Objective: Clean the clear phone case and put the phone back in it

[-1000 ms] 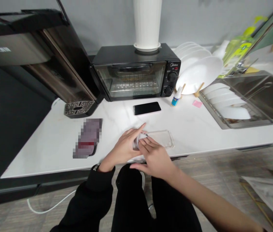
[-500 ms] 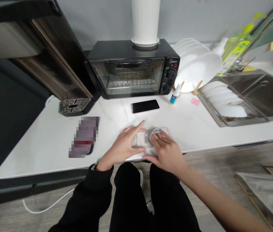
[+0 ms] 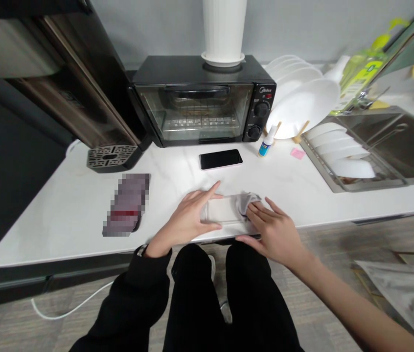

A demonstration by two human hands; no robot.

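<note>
"Midea" marks the far toaster oven (image 3: 201,105); the label on one spray bottle (image 3: 265,143) is illegible. One phone (image 3: 220,160) lies nearer. On the near counter (image 3: 172,176), the left hand (image 3: 188,216) seemingly grips one clear case (image 3: 222,209) at its left; the right hand (image 3: 276,232) presses a bunched grey cloth (image 3: 246,201) onto its right end.

"Midea" logo (image 3: 266,90) on blk toaster oven (image 3: 201,105), upper R front
</note>
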